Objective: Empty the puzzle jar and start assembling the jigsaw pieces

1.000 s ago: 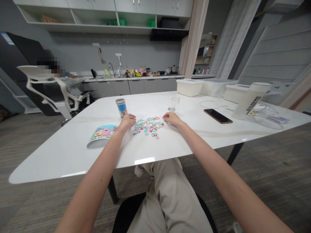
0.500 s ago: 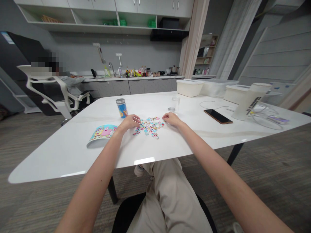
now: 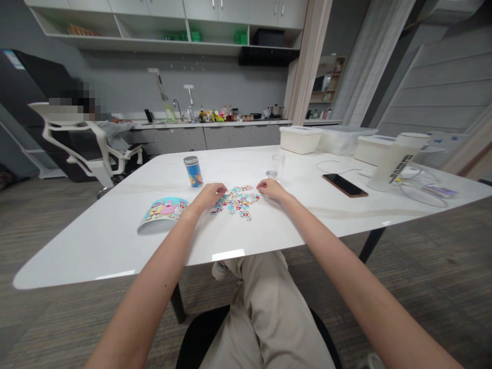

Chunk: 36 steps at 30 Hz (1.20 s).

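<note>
A small heap of colourful jigsaw pieces (image 3: pixel 239 201) lies on the white table (image 3: pixel 115 241). My left hand (image 3: pixel 209 196) rests at the heap's left edge, fingers curled over the pieces there. My right hand (image 3: pixel 270 188) sits at the heap's right edge, fingertips pinched together on the pieces; what it grips is too small to make out. A blue cartoon tube (image 3: pixel 192 171) stands just behind my left hand. A curled cartoon picture sheet (image 3: pixel 163 210) lies to the left.
A black phone (image 3: pixel 345 184) lies to the right, with a white cable, a white jug (image 3: pixel 394 160) and white lidded boxes (image 3: pixel 300 138) behind it. A small clear cup (image 3: pixel 277 161) stands behind the heap. A person sits in a white chair (image 3: pixel 77 138) at far left.
My left hand has slid to the right, from beside the tube onto the left edge of the puzzle heap. My right hand has stayed put.
</note>
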### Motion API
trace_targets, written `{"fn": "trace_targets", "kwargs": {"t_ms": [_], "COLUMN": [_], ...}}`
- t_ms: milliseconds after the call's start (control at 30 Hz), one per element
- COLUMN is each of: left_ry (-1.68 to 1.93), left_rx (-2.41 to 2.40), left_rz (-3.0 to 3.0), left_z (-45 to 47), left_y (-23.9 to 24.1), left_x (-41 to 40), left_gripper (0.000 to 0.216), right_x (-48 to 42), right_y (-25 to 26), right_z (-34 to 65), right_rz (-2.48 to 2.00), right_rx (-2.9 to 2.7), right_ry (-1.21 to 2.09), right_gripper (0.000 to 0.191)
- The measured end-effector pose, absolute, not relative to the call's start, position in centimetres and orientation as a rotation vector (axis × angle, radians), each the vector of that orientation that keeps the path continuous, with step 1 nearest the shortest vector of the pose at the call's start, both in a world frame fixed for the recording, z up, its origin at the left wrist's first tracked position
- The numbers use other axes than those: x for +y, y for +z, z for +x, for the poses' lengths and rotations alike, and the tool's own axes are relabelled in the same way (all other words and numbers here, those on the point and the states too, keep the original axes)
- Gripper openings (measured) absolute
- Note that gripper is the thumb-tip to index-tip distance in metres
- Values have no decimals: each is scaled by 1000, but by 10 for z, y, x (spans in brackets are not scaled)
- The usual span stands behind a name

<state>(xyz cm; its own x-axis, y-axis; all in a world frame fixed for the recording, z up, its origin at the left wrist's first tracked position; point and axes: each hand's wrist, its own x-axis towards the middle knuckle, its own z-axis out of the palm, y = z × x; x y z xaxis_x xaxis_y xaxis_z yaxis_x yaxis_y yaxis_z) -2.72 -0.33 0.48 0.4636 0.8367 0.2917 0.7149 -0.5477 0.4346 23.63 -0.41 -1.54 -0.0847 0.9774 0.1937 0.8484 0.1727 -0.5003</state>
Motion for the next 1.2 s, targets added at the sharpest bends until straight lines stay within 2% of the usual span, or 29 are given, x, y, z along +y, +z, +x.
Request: {"fn": "trace_targets", "kwargs": {"t_ms": [200, 433, 567, 633, 833, 1200], "left_ry": [925, 849, 918, 943, 1015, 1068], "left_rx": [1535, 1640, 1754, 1755, 1669, 1591], "left_rz": [2270, 2300, 2226, 2178, 2030, 1887], "left_z": [-29, -33, -31, -29, -27, -29], "left_y": [10, 10, 16, 18, 21, 26], "left_x": [-2, -2, -4, -6, -10, -19], "left_gripper": [21, 20, 42, 46, 28, 29], "right_x": [-2, 0, -3, -4, -4, -10], "right_y": [-17, -19, -20, -22, -22, -13], "right_z": [238, 238, 238, 238, 238, 239], "right_rz": [-1706, -1693, -1725, -1757, -1748, -1304], "right_rx": [-1971, -1984, -1999, -1963, -2038, -2164], "right_ry": [368, 382, 247, 131, 165, 388], "right_gripper": [23, 23, 23, 21, 24, 17]}}
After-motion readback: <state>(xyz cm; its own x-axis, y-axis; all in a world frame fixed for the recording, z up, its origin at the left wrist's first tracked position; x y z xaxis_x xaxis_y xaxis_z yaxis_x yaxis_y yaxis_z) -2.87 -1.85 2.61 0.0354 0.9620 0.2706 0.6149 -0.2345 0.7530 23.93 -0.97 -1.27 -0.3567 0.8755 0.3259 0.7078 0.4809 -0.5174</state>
